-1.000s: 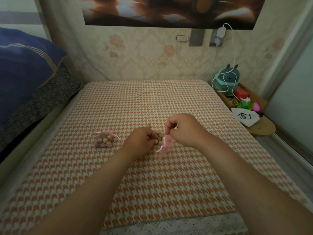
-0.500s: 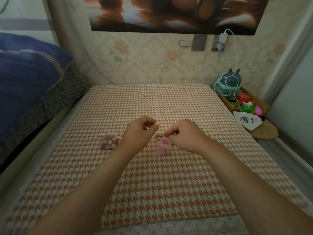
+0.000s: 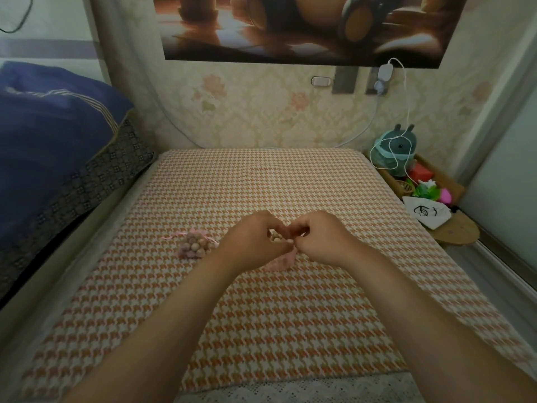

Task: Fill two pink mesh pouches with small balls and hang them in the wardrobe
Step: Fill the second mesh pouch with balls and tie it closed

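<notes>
A pink mesh pouch full of small balls (image 3: 194,247) lies on the houndstooth table cover (image 3: 261,181), its ribbon trailing to the left. A second pink mesh pouch (image 3: 283,260) hangs below my two hands at the middle of the table. My right hand (image 3: 319,238) pinches its top edge. My left hand (image 3: 251,239) meets it fingertip to fingertip at the pouch mouth, with fingers curled, and seems to pinch the rim or a ball. A few loose small balls (image 3: 274,237) show in the gap between my hands. No wardrobe is in view.
A blue quilt (image 3: 49,146) is piled on the bed to the left. To the right stands a wooden side shelf (image 3: 453,237) with a teal plush toy (image 3: 393,149), colourful toys and a white pouch. A white charger cable hangs from the wall socket.
My left hand rose from the loose balls and moved right to the pouch mouth. My right hand kept hold of the pouch. The view tilted up slightly.
</notes>
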### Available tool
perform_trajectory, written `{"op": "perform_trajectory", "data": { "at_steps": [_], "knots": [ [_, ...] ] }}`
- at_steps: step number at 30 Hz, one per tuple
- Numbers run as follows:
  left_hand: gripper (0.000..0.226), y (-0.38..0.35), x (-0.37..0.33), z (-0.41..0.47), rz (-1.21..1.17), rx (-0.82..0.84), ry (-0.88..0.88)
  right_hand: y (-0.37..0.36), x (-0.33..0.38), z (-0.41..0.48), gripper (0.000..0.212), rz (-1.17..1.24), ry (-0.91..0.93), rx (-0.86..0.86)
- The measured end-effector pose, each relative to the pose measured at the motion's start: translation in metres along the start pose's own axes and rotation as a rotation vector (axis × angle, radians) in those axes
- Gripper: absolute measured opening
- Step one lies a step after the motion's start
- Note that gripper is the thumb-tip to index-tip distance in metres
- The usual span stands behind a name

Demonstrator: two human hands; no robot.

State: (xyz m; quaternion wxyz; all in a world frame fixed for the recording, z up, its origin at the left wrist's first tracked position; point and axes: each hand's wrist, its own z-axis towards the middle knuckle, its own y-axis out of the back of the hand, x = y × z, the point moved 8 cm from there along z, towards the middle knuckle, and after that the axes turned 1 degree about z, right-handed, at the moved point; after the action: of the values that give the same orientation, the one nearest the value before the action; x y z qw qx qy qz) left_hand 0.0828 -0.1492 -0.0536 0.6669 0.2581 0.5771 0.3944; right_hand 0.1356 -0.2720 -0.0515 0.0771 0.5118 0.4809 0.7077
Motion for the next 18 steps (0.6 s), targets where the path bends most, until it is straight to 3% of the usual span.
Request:
{"op": "perform_trajectory", "data": {
  "at_steps": [7, 18],
  "knots": [
    [0.025, 0.002, 0.000, -0.003, 0.105, 0.044, 0.065, -0.001, -0.004, 0.007, 0.027, 0.017, -0.005, -0.003],
    [0.018, 0.009, 0.006, -0.002, -0.057, -0.013, 0.164, 0.001, -0.005, 0.011, 0.027, 0.070, 0.020, -0.053]
  ]
}}
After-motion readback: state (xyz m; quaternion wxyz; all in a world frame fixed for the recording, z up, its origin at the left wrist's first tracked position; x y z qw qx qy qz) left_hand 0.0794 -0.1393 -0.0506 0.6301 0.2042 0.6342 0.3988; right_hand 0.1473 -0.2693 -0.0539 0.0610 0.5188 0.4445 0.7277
